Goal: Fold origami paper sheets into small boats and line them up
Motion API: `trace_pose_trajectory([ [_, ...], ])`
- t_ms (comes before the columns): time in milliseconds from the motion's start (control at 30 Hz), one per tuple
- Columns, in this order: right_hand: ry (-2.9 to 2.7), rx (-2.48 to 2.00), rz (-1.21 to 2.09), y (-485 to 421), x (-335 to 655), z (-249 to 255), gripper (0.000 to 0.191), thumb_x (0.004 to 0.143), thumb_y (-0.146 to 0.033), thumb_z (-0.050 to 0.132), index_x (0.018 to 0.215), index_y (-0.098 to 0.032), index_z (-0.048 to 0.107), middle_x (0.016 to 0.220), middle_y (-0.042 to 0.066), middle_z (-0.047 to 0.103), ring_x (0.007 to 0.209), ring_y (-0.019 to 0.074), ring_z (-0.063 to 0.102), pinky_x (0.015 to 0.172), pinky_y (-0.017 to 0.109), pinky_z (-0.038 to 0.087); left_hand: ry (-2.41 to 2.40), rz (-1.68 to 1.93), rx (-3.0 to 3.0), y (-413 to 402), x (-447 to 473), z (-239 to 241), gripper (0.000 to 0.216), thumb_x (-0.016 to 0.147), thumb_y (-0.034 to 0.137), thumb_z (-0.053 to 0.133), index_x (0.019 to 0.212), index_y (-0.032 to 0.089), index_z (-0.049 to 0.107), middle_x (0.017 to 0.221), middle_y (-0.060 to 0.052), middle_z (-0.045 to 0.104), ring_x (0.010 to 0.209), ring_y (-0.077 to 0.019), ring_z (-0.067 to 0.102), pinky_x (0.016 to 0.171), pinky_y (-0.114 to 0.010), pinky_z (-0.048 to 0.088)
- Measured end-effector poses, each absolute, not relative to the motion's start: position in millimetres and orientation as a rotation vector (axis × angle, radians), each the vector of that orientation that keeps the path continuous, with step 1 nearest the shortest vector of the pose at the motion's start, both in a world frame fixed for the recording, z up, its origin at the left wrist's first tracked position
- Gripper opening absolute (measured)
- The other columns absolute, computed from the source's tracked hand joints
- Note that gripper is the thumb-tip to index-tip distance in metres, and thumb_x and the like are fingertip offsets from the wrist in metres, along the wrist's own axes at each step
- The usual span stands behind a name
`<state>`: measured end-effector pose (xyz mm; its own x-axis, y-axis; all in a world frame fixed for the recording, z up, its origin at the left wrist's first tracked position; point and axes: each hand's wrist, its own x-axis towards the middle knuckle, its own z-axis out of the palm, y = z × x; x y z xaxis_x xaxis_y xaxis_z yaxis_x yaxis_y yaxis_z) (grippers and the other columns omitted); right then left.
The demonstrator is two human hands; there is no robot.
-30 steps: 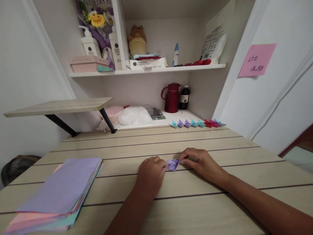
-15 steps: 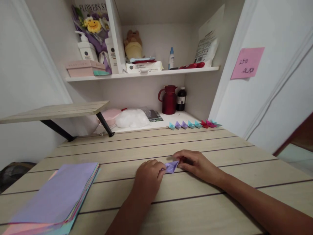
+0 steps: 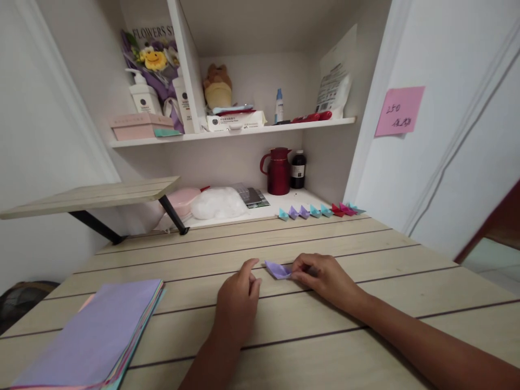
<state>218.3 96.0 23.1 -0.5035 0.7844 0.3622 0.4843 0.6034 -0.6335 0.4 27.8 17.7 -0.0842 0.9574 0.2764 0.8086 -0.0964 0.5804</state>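
Observation:
A small folded purple paper boat (image 3: 278,270) is just above or on the wooden tabletop, its right end pinched between the thumb and fingers of my right hand (image 3: 319,273). To its left, my left hand (image 3: 239,292) is apart from the paper, thumb and index finger parted, holding nothing. At the table's back edge stands a row of several folded paper boats (image 3: 304,212) in light blue, purple, red and pink. A stack of coloured paper sheets (image 3: 97,330), purple on top, lies at the left front.
A small raised wooden shelf (image 3: 101,193) on black legs stands at the back left. Behind the table, a white cabinet holds a red jug (image 3: 278,170), a dark bottle (image 3: 298,169) and a white fluffy bundle (image 3: 219,203). A pink note (image 3: 400,111) is stuck at the right.
My left hand has let go of the paper boat and drawn back to the left. The boat stays in my right hand and has turned, its left tip now raised. The camera view tilted slightly.

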Motion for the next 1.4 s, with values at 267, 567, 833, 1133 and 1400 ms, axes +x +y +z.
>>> trace_pose_trajectory([
  [267,-2.174,-0.924,0.786,95.5,217.5,23.1,0.02,0.079,-0.026,0.065,0.099,-0.024,0.065,0.077,-0.002,0.063,0.07,0.0158,0.058,0.064,0.026,0.044,1.959,0.958,1.882,31.8,-1.8,12.5,0.031,0.087,0.021,0.047,0.114,0.024,0.061,0.078,0.001,0.067,0.069,-0.0146,0.059,0.065,-0.024,0.038],
  [567,-2.207,-0.875,0.783,98.8,220.3,20.6,0.012,0.08,-0.022,0.063,0.091,-0.024,0.067,0.081,0.0,0.066,0.075,0.0171,0.06,0.069,0.028,0.046,1.927,0.999,1.871,33.1,-3.0,10.0,0.028,0.087,0.023,0.046,0.109,0.024,0.063,0.074,0.001,0.068,0.067,-0.0143,0.059,0.063,-0.023,0.038],
  [833,-2.186,-0.89,0.723,98.4,220.3,20.4,0.009,0.082,-0.026,0.063,0.076,-0.022,0.069,0.08,0.001,0.071,0.076,0.0184,0.065,0.071,0.029,0.048,1.897,1.015,1.867,32.8,-2.7,11.7,0.022,0.087,0.024,0.047,0.098,0.022,0.065,0.072,0.001,0.069,0.067,-0.0144,0.06,0.063,-0.024,0.038],
  [1133,-2.097,-0.982,0.631,100.9,218.0,17.4,0.014,0.082,-0.029,0.058,0.082,-0.023,0.07,0.083,0.003,0.072,0.077,0.0203,0.064,0.07,0.03,0.048,1.873,0.981,1.958,34.0,-1.9,11.3,0.019,0.086,0.018,0.049,0.085,0.021,0.067,0.077,0.0,0.068,0.07,-0.014,0.059,0.065,-0.024,0.038],
  [1400,-1.927,-1.198,0.411,107.9,225.2,11.4,0.017,0.081,-0.027,0.05,0.09,-0.022,0.064,0.074,0.001,0.062,0.064,0.0178,0.056,0.062,0.029,0.043,1.866,0.952,2.04,32.0,-0.6,10.2,0.021,0.084,0.012,0.05,0.085,0.022,0.068,0.087,-0.001,0.065,0.076,-0.0146,0.059,0.069,-0.026,0.041],
])
